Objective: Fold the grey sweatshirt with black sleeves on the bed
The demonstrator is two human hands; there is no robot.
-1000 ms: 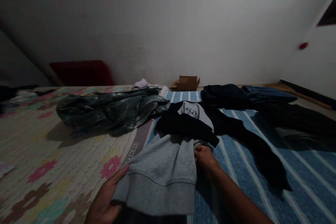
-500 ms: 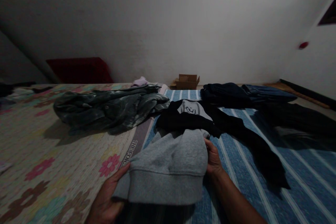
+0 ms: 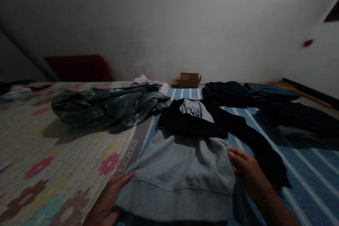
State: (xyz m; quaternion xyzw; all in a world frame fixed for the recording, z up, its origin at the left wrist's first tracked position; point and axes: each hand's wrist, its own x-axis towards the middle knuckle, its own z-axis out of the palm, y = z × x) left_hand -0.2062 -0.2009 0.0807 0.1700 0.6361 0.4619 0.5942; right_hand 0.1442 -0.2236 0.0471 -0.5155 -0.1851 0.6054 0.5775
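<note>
A grey sweatshirt (image 3: 180, 173) lies spread flat in front of me on the bedding. My left hand (image 3: 108, 199) rests at its lower left corner by the ribbed hem, fingers stretched along the edge. My right hand (image 3: 245, 169) lies at the sweatshirt's right edge, fingers extended and touching the fabric. Just beyond the grey piece lies a black garment with a grey printed panel (image 3: 196, 118), one black sleeve trailing right.
A dark green mottled jacket (image 3: 108, 107) is heaped on the floral sheet (image 3: 53, 162). Folded dark clothes (image 3: 230, 91) and more dark garments (image 3: 299, 116) lie on the blue striped sheet (image 3: 312, 169). A cardboard box (image 3: 188, 79) and a red cushion (image 3: 78, 67) sit by the wall.
My right hand has drawn the sweatshirt's right side outward, so the bunched grey fabric now lies wider and flatter. My left hand has stayed at the lower left corner.
</note>
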